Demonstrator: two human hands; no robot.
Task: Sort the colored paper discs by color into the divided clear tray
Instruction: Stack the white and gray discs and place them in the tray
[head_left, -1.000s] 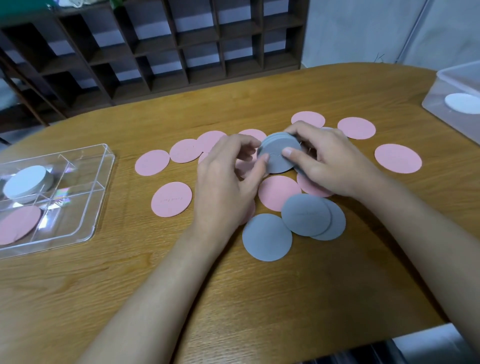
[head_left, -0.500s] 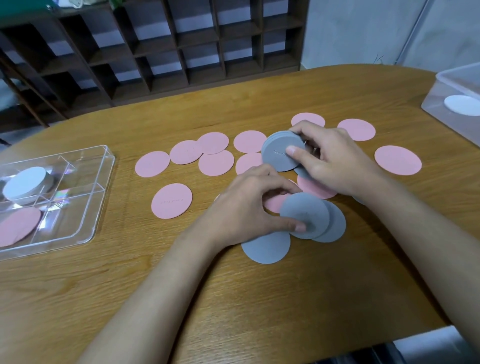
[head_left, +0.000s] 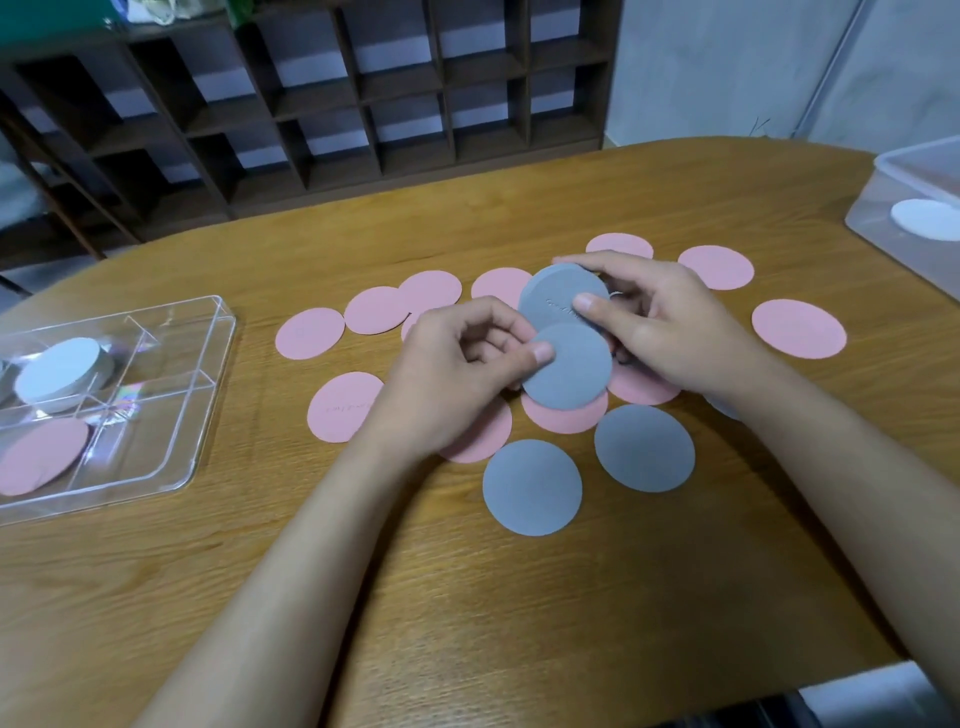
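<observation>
Wooden bench (head_left: 519, 623), centre: left hand (head_left: 452, 379) pinches one grey disc (head_left: 571, 369), right hand (head_left: 675, 332) grips grey stack (head_left: 556, 296) just behind.

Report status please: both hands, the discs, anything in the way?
Left hand pinches one grey disc; right hand holds grey stack. Two loose grey discs, many pink discs on table. Only flat pink discs between hands and tray.

Your left hand (head_left: 457, 374) covers parts of several pink discs (head_left: 488, 436). The stamped lettering on the grey stack (head_left: 550, 288) is too small to read. The clear tray (head_left: 228, 332) runs off the left edge, the plastic box (head_left: 914, 171) off the right.
</observation>
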